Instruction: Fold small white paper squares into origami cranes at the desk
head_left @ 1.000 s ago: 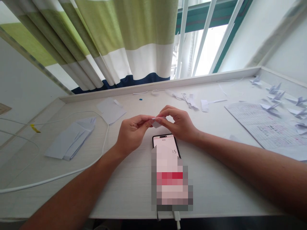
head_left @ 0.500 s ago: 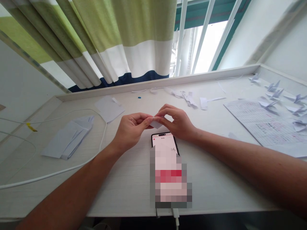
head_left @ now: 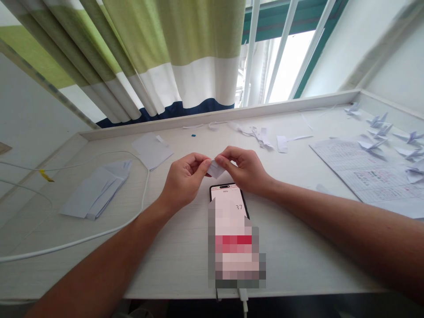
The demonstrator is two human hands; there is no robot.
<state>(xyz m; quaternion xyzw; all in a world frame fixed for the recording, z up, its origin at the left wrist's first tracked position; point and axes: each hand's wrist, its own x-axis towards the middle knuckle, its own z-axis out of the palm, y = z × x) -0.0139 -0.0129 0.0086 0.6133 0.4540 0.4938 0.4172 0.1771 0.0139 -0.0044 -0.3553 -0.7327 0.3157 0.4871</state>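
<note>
A small folded piece of white paper is held up between my two hands, just beyond the top end of a phone. My left hand pinches its left corner between thumb and fingers. On the other side, my right hand grips the upper right part with thumb and forefinger. The fingertips of both hands nearly meet at the paper's top edge. The phone lies on the white table, its screen lit and partly pixelated.
Folded sheets and a square sheet lie left. Paper scraps sit behind my hands. Several folded paper figures and a written sheet are at right. A white cable loops by my left arm.
My right fingertips have shifted slightly on the paper, and more of its folded face shows between my hands. The digits on the phone screen have changed.
</note>
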